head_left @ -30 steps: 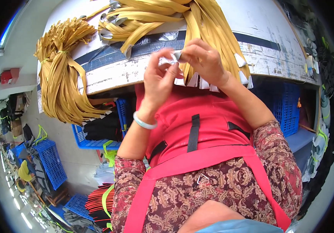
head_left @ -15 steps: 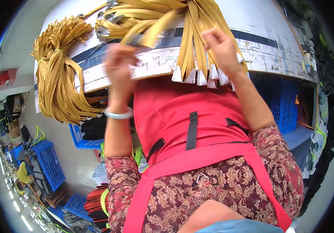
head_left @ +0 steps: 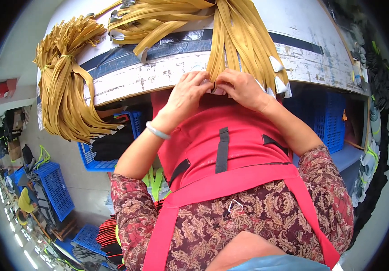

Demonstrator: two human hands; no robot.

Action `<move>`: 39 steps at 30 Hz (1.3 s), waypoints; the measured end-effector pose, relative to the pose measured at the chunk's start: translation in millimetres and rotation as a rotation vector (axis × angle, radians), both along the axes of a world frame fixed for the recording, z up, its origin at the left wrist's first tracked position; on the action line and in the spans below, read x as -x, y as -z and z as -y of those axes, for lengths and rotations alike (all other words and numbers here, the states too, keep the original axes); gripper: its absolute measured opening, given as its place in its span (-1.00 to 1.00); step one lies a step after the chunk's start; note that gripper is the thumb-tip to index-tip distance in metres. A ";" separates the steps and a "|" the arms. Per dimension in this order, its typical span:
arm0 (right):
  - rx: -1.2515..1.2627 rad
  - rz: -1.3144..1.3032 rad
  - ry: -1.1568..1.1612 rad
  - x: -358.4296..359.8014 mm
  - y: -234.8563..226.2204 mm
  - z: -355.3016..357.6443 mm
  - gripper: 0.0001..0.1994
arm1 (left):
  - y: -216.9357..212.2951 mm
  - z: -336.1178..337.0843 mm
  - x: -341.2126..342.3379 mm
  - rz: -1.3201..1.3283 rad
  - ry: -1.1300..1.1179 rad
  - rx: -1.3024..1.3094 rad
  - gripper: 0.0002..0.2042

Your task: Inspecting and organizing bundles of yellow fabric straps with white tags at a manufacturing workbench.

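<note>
- Gold-yellow strips (head_left: 244, 34), one large bundle: spread across the table at 12 o'clock from the hands, running down toward the person, pale ends at the near edge.
- Left hand (head_left: 186, 94), bare: fingers curled together, pinching at a pale strip end (head_left: 211, 92) by the table's near edge.
- Right hand (head_left: 243, 88), bare: at 3 o'clock from its partner and just beside it, thumb and fingers drawn together at the strip ends; whether both hands pinched the same strip, I could not tell.
- Further strips (head_left: 158, 28), same bundle: fanned out at 11 o'clock, some tipped with grey.
- Second bundle (head_left: 63, 97), gold-yellow, tied: at 9 o'clock, draped over the table's side, lower ends hanging.
- Table (head_left: 305, 65), white and scuffed: crossed by a dark band (head_left: 296, 43) from 10 to 2 o'clock, passing beneath the strips.
- Blue crate (head_left: 90, 162), with black cloth (head_left: 110, 144) inside: at 8 o'clock, below table level.
- Another blue crate (head_left: 332, 128): toward 4 o'clock, under the table.
- Red apron (head_left: 194, 180), over a patterned garment (head_left: 266, 212): at 6 o'clock.
- Pale bangle (head_left: 157, 131): on the left wrist.
</note>
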State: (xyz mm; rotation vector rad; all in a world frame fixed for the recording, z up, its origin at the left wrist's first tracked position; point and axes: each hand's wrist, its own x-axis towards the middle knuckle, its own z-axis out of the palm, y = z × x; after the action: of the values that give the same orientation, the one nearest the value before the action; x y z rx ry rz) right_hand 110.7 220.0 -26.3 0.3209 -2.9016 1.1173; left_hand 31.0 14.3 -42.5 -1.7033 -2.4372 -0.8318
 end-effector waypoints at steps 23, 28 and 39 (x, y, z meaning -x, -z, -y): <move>0.858 0.068 -0.110 31.6 -43.4 20.6 -0.85 | -32.7 3.5 31.0 1.258 0.028 -0.694 -0.89; 0.455 -0.040 -0.264 53.1 -56.3 3.3 -0.84 | -30.4 1.5 36.3 1.496 0.150 -0.770 -0.92; 1.030 0.294 -0.146 57.6 -47.7 2.8 -0.92 | -33.2 -1.5 31.9 1.516 0.114 -0.783 -0.89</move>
State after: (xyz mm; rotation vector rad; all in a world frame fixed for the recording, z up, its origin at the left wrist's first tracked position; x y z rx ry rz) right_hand 53.1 217.2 21.4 0.3314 -2.0617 2.6037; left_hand -0.9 15.9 -9.3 -0.8596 -1.6818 -3.3209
